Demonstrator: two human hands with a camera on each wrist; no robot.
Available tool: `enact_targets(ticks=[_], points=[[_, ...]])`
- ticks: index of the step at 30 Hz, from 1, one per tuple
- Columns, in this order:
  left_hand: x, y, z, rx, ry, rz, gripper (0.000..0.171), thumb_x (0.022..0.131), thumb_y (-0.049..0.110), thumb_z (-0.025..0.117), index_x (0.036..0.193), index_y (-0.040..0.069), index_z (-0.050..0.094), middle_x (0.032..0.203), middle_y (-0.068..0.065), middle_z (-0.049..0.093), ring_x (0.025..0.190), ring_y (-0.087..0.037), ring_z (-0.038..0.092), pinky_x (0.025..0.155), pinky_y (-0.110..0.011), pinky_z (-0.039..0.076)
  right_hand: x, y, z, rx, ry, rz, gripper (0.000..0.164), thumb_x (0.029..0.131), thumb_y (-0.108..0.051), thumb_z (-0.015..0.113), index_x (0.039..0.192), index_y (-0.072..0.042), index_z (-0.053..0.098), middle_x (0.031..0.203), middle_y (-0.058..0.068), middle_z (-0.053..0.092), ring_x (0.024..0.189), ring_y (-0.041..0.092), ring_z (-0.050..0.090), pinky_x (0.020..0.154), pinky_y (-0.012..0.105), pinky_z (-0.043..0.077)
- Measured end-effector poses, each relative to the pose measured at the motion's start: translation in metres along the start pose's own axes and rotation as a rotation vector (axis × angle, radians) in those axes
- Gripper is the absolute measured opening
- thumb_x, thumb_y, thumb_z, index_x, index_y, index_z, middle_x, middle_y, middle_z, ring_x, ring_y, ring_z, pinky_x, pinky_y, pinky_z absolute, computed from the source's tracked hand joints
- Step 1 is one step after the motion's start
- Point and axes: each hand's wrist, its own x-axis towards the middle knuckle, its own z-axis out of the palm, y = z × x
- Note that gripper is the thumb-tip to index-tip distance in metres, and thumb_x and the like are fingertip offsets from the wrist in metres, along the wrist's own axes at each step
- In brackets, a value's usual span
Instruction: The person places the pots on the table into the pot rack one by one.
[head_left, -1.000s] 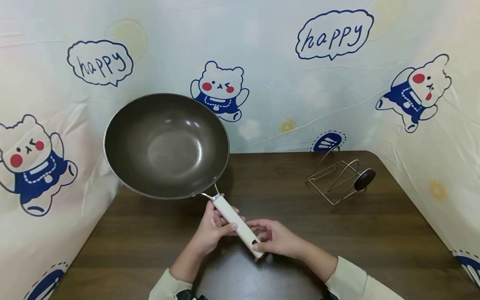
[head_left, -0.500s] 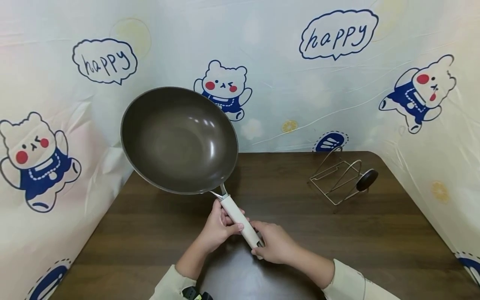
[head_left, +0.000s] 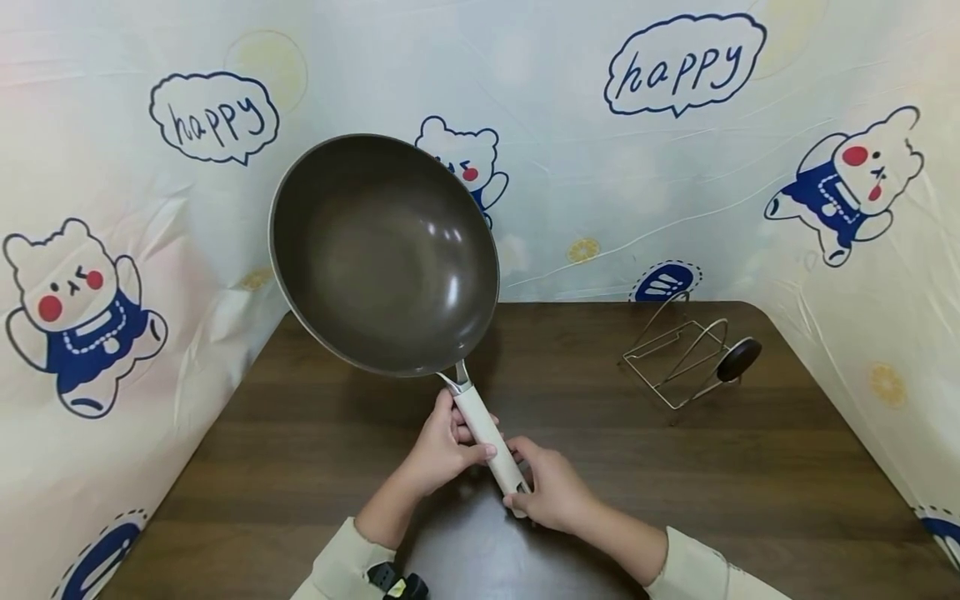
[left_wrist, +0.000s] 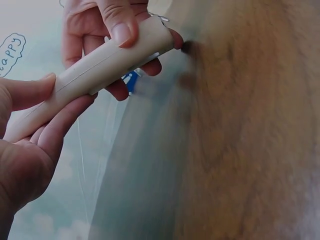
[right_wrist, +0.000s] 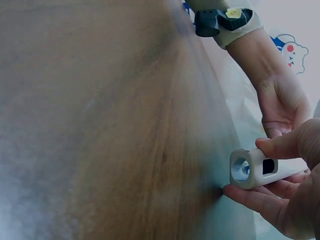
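A dark-coated wok point(head_left: 382, 250) with a cream handle point(head_left: 487, 429) is held tilted up over the table, its inside facing me. Near the pan end, my left hand point(head_left: 442, 446) grips the handle, thumb on top. My right hand point(head_left: 555, 487) pinches the handle's far end beside the hanging slot. The left wrist view shows both hands on the handle point(left_wrist: 100, 65), the left lower and the right above. In the right wrist view, the hollow handle end point(right_wrist: 245, 167) lies between my right thumb and fingers; my left hand point(right_wrist: 282, 102) is behind it.
On the brown wood table point(head_left: 637, 467), a thin wire rack point(head_left: 667, 358) stands at the back right, a black round disc point(head_left: 738, 360) at its side. A printed cloth point(head_left: 555, 100) with bears hangs behind and on both sides. A black wrist camera point(head_left: 401, 583) sits on the left sleeve.
The wok has tipped up more steeply and shifted right and upward in the head view. My right hand has closed in on the handle's end. The wire rack stays in place.
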Motion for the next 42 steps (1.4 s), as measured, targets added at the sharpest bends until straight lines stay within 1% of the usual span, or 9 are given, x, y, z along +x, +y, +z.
enact_targets(ticks=[4,7,11,16,23,26,30,34,42], points=[[0.002,0.005,0.002,-0.020,0.022,-0.003,0.080,0.074,-0.019,0.073,0.136,0.004,0.026,0.116,-0.034,0.060,0.091,-0.032,0.069,0.067,-0.037,0.058,-0.002,0.001,0.000,0.063,0.011,0.011,0.056,0.075,0.002,0.080,0.123,-0.006,0.054,0.103,0.007,0.063,0.057,0.010,0.057,0.045,0.026,0.048],[0.003,0.008,0.004,-0.059,0.029,0.013,0.078,0.075,-0.018,0.073,0.135,0.002,0.027,0.115,-0.030,0.063,0.091,-0.030,0.070,0.066,-0.036,0.058,-0.002,0.002,0.000,0.082,0.032,0.000,0.056,0.076,0.001,0.080,0.125,-0.008,0.054,0.107,0.008,0.062,0.066,0.013,0.060,0.050,0.026,0.050],[0.006,0.010,0.002,-0.170,-0.015,0.094,0.060,0.082,-0.014,0.068,0.128,-0.003,0.033,0.116,-0.032,0.062,0.091,-0.030,0.070,0.073,-0.037,0.058,-0.001,0.003,0.001,0.146,0.059,-0.030,0.056,0.077,0.001,0.080,0.126,-0.007,0.054,0.112,0.011,0.061,0.084,0.022,0.065,0.060,0.025,0.053],[0.012,0.010,0.000,-0.301,-0.100,0.198,0.042,0.088,-0.011,0.062,0.123,0.001,0.042,0.119,-0.029,0.062,0.099,-0.033,0.069,0.089,-0.040,0.053,-0.003,0.003,0.000,0.277,0.060,-0.044,0.056,0.077,0.007,0.077,0.126,-0.005,0.053,0.112,0.015,0.060,0.092,0.029,0.064,0.066,0.025,0.056],[0.023,0.017,0.006,-0.271,-0.121,0.238,0.049,0.081,-0.013,0.068,0.123,0.000,0.047,0.113,-0.023,0.063,0.102,-0.029,0.067,0.087,-0.037,0.053,-0.008,0.009,-0.003,0.322,0.088,-0.044,0.059,0.076,0.010,0.076,0.128,-0.003,0.051,0.113,0.017,0.059,0.092,0.028,0.062,0.069,0.029,0.057],[0.026,0.018,0.005,-0.280,-0.145,0.245,0.050,0.079,-0.012,0.071,0.122,0.001,0.049,0.107,-0.014,0.067,0.099,-0.029,0.068,0.086,-0.037,0.054,-0.010,0.011,-0.006,0.348,0.077,-0.046,0.060,0.077,0.010,0.076,0.129,-0.003,0.050,0.114,0.015,0.059,0.093,0.027,0.061,0.070,0.029,0.057],[0.031,0.020,0.005,-0.277,-0.161,0.248,0.052,0.076,-0.008,0.077,0.121,0.001,0.051,0.105,-0.015,0.068,0.096,-0.028,0.069,0.085,-0.039,0.055,-0.010,0.013,-0.008,0.370,0.081,-0.056,0.062,0.076,0.009,0.078,0.131,-0.002,0.051,0.114,0.016,0.061,0.092,0.027,0.063,0.070,0.029,0.057],[0.037,0.025,0.006,-0.242,-0.160,0.242,0.052,0.075,-0.006,0.080,0.119,0.000,0.052,0.104,-0.018,0.067,0.094,-0.027,0.070,0.084,-0.041,0.055,-0.008,0.013,-0.012,0.313,0.108,-0.057,0.063,0.075,0.005,0.080,0.131,-0.004,0.052,0.111,0.017,0.064,0.091,0.028,0.065,0.068,0.029,0.057],[0.050,0.033,0.008,-0.167,-0.203,0.200,0.048,0.078,-0.007,0.077,0.119,-0.001,0.053,0.109,-0.029,0.063,0.099,-0.037,0.067,0.091,-0.043,0.052,-0.004,0.011,-0.015,0.301,0.153,-0.028,0.063,0.071,0.008,0.081,0.126,-0.003,0.053,0.103,0.016,0.066,0.087,0.027,0.066,0.069,0.029,0.057]])
